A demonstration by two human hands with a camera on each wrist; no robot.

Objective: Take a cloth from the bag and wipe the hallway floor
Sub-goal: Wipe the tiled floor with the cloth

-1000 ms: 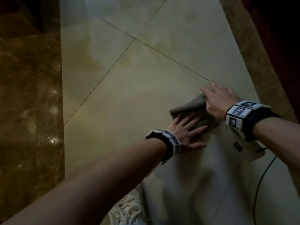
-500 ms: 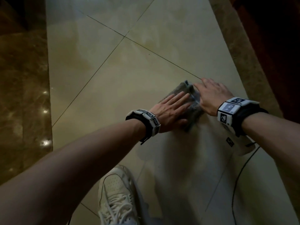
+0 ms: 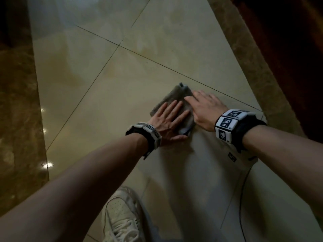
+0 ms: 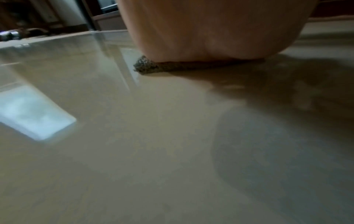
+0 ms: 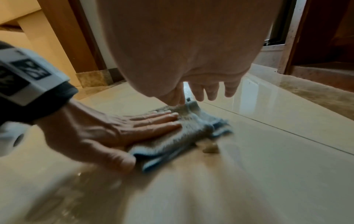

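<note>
A folded grey-blue cloth (image 3: 176,96) lies flat on the glossy beige floor tiles (image 3: 108,105). My left hand (image 3: 168,119) presses on it with straight fingers, palm down. My right hand (image 3: 204,107) rests beside it on the right, its thumb and forefinger touching the cloth's far edge. In the right wrist view the cloth (image 5: 184,133) shows under the left hand (image 5: 122,130), with the right hand's fingertips (image 5: 199,94) hanging straight above the far end. The left wrist view shows only the palm's heel on the cloth's edge (image 4: 147,66). No bag is in view.
A dark brown marble strip (image 3: 17,119) borders the floor on the left, a speckled stone strip (image 3: 248,63) and dark wood on the right. My white shoe (image 3: 120,217) stands near the bottom. A thin black cable (image 3: 242,198) trails at lower right.
Both hands with the cloth have slid from the lower right up and left across the tile; the left hand now lies flat over the cloth's middle.
</note>
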